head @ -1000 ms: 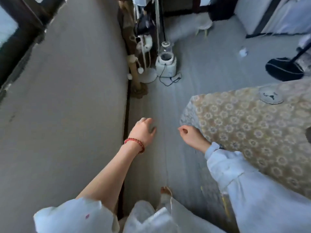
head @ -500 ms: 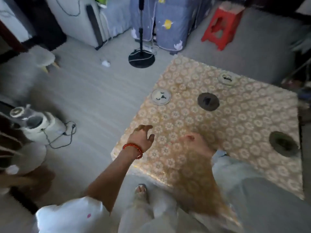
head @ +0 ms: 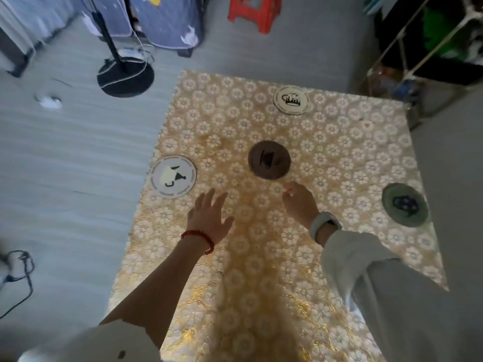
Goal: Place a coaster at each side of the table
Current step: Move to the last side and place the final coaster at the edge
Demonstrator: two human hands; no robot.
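A table (head: 339, 152) with a gold flower-patterned cloth fills the middle. On it lie several round coasters: a white one (head: 173, 177) at the left edge, a cream one (head: 291, 100) at the far edge, a green one (head: 404, 204) at the right edge and a brown one (head: 269, 159) in the centre. My left hand (head: 210, 216) hovers open over the cloth, just right of the white coaster. My right hand (head: 300, 202) has its fingers curled, empty, fingertips just below the brown coaster.
A black round fan base (head: 125, 78) with its pole stands on the grey floor beyond the table's left corner. A red stool (head: 252, 11) is at the back. A wire rack (head: 418, 48) stands at the right. A cable (head: 18, 273) lies on the left.
The view has swung from the floor and wall onto the table. Both hands have moved from the table's corner to over its middle, the right one nearing the brown coaster.
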